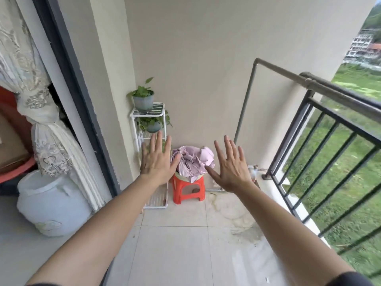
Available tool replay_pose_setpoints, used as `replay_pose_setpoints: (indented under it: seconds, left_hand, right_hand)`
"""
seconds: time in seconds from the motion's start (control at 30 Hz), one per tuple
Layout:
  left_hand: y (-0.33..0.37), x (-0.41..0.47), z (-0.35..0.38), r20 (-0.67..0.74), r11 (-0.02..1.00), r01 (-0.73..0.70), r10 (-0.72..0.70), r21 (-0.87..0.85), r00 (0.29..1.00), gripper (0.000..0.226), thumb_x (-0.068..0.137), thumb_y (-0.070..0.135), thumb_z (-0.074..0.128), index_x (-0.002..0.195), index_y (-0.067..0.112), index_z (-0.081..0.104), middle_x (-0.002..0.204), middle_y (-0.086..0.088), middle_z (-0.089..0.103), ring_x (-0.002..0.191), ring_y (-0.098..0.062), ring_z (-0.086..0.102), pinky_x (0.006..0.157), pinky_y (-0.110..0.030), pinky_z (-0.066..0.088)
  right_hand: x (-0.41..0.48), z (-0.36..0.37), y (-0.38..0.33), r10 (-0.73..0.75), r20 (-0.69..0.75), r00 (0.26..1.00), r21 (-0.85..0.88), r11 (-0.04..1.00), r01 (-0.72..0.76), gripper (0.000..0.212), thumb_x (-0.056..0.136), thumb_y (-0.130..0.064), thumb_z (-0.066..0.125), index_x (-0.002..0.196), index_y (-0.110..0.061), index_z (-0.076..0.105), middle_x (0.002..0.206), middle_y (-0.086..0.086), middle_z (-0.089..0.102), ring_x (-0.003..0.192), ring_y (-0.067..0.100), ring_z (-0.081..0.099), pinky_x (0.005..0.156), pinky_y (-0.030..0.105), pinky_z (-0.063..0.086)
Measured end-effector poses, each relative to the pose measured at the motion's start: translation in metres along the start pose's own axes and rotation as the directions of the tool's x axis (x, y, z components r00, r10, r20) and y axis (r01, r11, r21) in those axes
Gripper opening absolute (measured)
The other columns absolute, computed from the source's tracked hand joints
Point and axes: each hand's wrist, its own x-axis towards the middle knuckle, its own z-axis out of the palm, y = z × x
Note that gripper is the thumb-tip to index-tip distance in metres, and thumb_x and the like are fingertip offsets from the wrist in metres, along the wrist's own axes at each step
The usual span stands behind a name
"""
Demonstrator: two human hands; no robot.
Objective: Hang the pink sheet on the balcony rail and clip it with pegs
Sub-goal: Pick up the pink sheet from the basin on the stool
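On a tiled balcony, a person stretches both bare arms forward, the left hand (157, 158) and right hand (232, 165) spread wide with fingers splayed, backs to the camera, holding nothing. Between them in the view, the crumpled pink sheet (192, 161) sits heaped in a pale basin (199, 176) on a small orange stool (188, 189) against the far wall. A white wire rack (149, 120) carrying two potted plants (143, 97) stands just beside the stool in the corner. The dark metal balcony rail (338, 92) runs along the right, bare, with grass beyond. A large white lidded jar (51, 203) rests by the curtained doorway at left.
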Motion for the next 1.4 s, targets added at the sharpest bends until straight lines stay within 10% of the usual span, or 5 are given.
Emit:
replay_pose_setpoints:
  seconds: [0.53, 1.1, 1.3, 1.4]
  left_hand:
    - [0.011, 0.281, 0.203, 0.323, 0.999, -0.043, 0.039, 0.007, 0.946, 0.072, 0.097, 0.061, 0.014, 0.156, 0.02, 0.007, 0.164, -0.011, -0.003, 0.151, -0.028, 0.0, 0.12, -0.054, 0.007]
    - [0.017, 0.468, 0.454, 0.764, 0.925, 0.376, -0.208, -0.05, 0.611, 0.07, 0.098, 0.059, 0.029, 0.153, 0.017, 0.022, 0.162, -0.006, 0.016, 0.149, -0.029, 0.014, 0.119, -0.05, 0.02]
    - [0.001, 0.462, 0.598, 0.82, 0.677, 0.73, -0.363, -0.094, 0.443, 0.039, 0.091, 0.045, 0.05, 0.114, 0.013, 0.053, 0.106, -0.008, 0.06, 0.102, -0.031, 0.06, 0.084, -0.045, 0.052]
    - [0.0, 0.454, 0.655, 0.855, 0.531, 0.845, -0.403, -0.071, 0.325, 0.049, 0.09, 0.036, 0.057, 0.12, -0.003, 0.052, 0.096, -0.015, 0.063, 0.085, -0.031, 0.063, 0.058, -0.029, 0.044]
  right_hand:
    - [0.255, 0.197, 0.138, 0.087, 0.239, 0.967, -0.02, 0.996, -0.085, 0.09, 0.091, -0.072, 0.034, 0.158, -0.016, 0.012, 0.164, 0.019, 0.008, 0.151, 0.035, 0.015, 0.119, 0.05, 0.019]
    - [0.471, 0.448, 0.201, -0.045, 0.648, 0.76, 0.175, 0.98, -0.092, 0.087, 0.093, -0.067, 0.035, 0.158, -0.019, 0.004, 0.165, 0.013, 0.008, 0.15, 0.032, 0.014, 0.12, 0.048, 0.017]
    - [0.465, 0.558, 0.159, -0.049, 0.703, 0.71, 0.372, 0.876, -0.307, 0.073, 0.095, -0.056, 0.044, 0.155, -0.021, 0.02, 0.154, 0.005, 0.035, 0.137, 0.027, 0.039, 0.105, 0.045, 0.043]
    - [0.454, 0.607, 0.131, -0.073, 0.732, 0.677, 0.372, 0.876, -0.307, 0.085, 0.091, -0.062, 0.048, 0.157, -0.02, 0.014, 0.155, 0.004, 0.032, 0.136, 0.027, 0.04, 0.103, 0.045, 0.044]
